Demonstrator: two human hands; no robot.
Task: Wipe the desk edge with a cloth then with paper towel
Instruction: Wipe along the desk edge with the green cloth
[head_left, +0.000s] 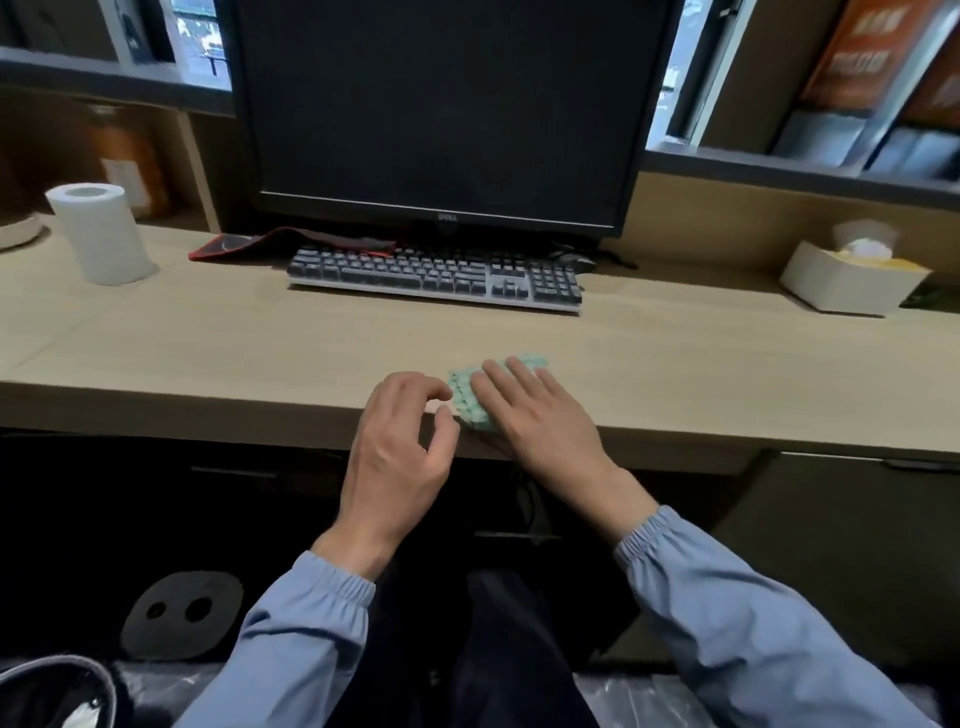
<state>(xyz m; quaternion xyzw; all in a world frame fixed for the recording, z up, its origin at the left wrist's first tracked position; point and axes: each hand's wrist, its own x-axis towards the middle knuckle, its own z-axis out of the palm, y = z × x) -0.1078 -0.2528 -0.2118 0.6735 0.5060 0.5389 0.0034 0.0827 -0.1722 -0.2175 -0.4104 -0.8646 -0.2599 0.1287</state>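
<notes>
Now, green cloth (470, 402): on the desk edge (208, 415), under my right hand (540, 415).
Right fingers (514, 376): straight, pressing it flat.
Left hand (400, 447): loosely curled, empty, just left of it.
Paper towel roll (98, 234): far left, closer to that hand.

Office: monitor (441, 104), keyboard (436, 278), desk (208, 338)

The desk (208, 338) looks like pale wood grain, matt and smooth. In front of the keyboard (435, 278), whose keys look matt grey plastic, lies a bumpy green cloth (467, 400). Left of the keyboard stands a soft white paper roll (98, 234).
</notes>
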